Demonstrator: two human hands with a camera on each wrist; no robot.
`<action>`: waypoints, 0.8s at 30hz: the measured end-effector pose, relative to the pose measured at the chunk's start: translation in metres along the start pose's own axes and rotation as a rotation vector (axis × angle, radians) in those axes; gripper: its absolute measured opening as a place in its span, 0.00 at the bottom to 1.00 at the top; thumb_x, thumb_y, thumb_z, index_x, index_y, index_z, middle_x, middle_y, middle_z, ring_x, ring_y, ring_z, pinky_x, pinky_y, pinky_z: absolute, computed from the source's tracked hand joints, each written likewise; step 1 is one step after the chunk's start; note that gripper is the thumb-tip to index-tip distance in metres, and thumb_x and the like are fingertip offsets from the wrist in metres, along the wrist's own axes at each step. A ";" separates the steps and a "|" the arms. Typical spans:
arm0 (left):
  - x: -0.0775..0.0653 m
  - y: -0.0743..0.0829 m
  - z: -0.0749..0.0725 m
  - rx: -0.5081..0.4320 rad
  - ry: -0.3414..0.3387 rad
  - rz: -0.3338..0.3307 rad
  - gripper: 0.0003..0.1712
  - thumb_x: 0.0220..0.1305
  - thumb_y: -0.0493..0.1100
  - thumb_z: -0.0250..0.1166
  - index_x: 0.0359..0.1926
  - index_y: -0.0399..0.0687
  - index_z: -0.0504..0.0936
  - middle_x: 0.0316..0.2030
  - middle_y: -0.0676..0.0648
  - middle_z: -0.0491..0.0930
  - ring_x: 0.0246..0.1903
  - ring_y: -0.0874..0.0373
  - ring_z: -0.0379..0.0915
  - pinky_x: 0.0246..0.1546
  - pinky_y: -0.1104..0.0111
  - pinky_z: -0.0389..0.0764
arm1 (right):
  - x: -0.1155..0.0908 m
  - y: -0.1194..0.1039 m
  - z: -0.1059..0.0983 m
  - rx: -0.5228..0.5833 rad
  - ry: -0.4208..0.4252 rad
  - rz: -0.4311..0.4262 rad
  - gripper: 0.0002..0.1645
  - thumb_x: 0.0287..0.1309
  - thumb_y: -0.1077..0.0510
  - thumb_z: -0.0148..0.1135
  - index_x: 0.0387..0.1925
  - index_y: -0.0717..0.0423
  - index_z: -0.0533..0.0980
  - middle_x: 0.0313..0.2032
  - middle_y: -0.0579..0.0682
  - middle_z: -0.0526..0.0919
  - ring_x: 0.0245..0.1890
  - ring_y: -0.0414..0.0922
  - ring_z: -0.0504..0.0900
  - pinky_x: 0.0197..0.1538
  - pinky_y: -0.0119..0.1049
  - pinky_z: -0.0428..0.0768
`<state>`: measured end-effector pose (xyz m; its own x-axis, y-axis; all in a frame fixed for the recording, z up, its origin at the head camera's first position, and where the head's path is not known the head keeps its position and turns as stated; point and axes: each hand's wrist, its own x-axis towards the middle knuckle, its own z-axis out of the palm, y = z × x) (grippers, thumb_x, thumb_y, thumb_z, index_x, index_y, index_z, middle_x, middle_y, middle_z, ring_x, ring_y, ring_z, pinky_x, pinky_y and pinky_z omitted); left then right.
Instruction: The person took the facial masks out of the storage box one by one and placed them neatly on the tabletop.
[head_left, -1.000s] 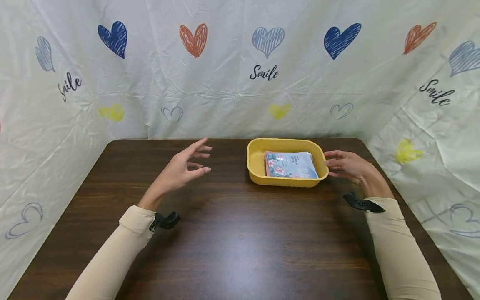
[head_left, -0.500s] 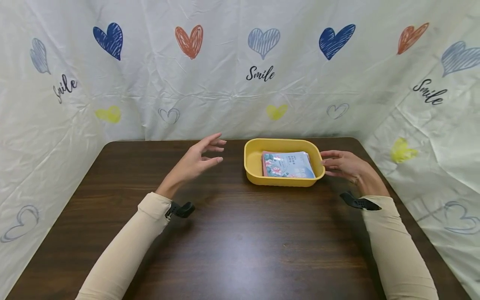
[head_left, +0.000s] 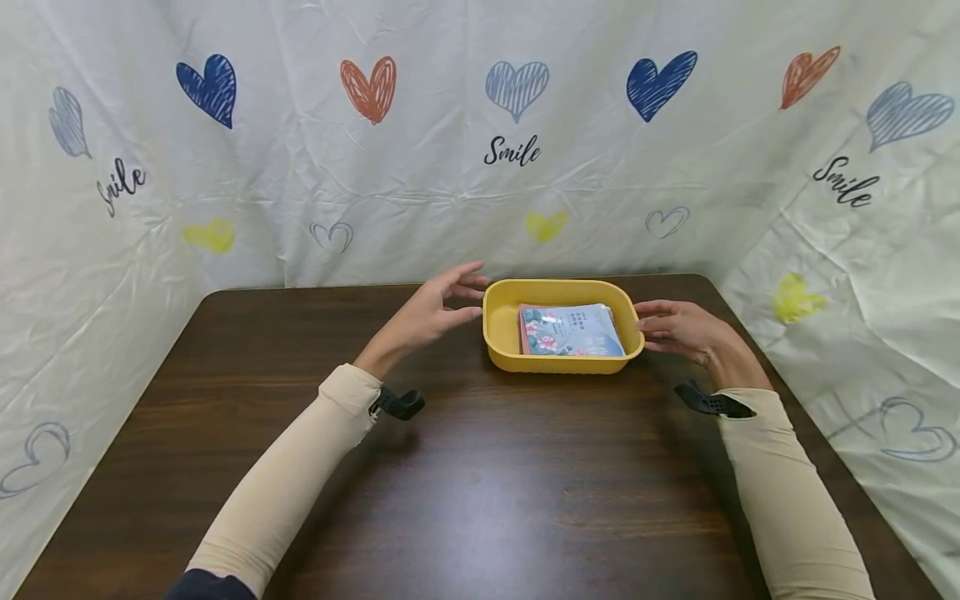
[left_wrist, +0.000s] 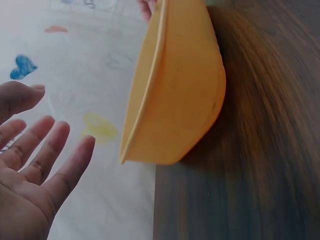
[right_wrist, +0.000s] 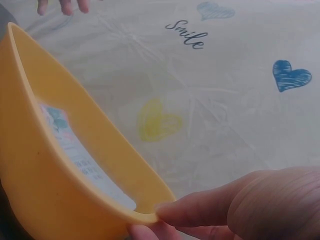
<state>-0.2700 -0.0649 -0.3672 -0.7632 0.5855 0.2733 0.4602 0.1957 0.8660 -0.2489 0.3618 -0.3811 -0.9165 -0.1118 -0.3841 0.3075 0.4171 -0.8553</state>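
Note:
Near the table's far edge stands a yellow plastic bin [head_left: 557,365] with rounded corners. Inside it lies a small stack of flat light-blue packets [head_left: 581,331] printed with pink flowers and text; a pinkish edge shows at the left. My left hand [head_left: 429,310] is at the bin's left end, fingers spread and fairly straight; the left wrist view shows a gap between those fingers [left_wrist: 70,167] and the bin wall. At the other end my right hand [head_left: 693,331] pinches the rim, with the thumb [right_wrist: 192,207] on the rim and fingers below it outside.
The dark wooden table [head_left: 480,483] extends in front of the bin and to both sides. A white cloth [head_left: 420,167] with hearts and "Smile" prints hangs behind and at the sides. Black straps [head_left: 712,402] sit on both wrists.
My left hand has moved right, from well apart to close beside the bin's left end. The right hand stays at the bin's right end. The whole head view has shifted slightly.

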 end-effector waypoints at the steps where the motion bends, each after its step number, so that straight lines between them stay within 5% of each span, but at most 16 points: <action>1: 0.003 0.000 0.002 -0.005 -0.008 0.002 0.39 0.70 0.40 0.66 0.77 0.51 0.61 0.66 0.44 0.74 0.63 0.46 0.73 0.58 0.51 0.79 | 0.000 0.000 0.000 0.002 0.001 -0.001 0.38 0.73 0.57 0.58 0.76 0.63 0.55 0.56 0.50 0.76 0.46 0.39 0.81 0.57 0.39 0.83; 10: 0.033 -0.001 0.022 -0.032 -0.078 -0.007 0.38 0.71 0.37 0.65 0.77 0.49 0.61 0.67 0.45 0.73 0.65 0.45 0.71 0.60 0.53 0.79 | -0.003 0.001 -0.001 0.026 0.004 -0.006 0.37 0.73 0.60 0.58 0.75 0.65 0.55 0.49 0.43 0.78 0.44 0.38 0.81 0.54 0.37 0.84; 15: 0.048 -0.004 0.034 -0.056 -0.114 -0.027 0.38 0.71 0.35 0.64 0.77 0.46 0.60 0.66 0.45 0.73 0.63 0.49 0.73 0.53 0.60 0.84 | 0.000 0.000 0.001 0.022 0.016 0.014 0.37 0.73 0.59 0.57 0.76 0.63 0.56 0.56 0.51 0.75 0.46 0.40 0.80 0.51 0.34 0.84; 24: 0.066 0.000 0.050 -0.028 -0.182 -0.063 0.35 0.74 0.34 0.59 0.77 0.47 0.60 0.68 0.45 0.72 0.64 0.49 0.71 0.60 0.56 0.79 | 0.001 0.000 0.001 0.015 0.024 0.028 0.38 0.73 0.58 0.58 0.77 0.61 0.55 0.64 0.59 0.70 0.46 0.41 0.80 0.51 0.34 0.84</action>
<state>-0.2972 0.0131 -0.3705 -0.6945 0.7057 0.1400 0.3991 0.2159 0.8911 -0.2500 0.3607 -0.3819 -0.9134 -0.0785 -0.3994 0.3365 0.4063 -0.8495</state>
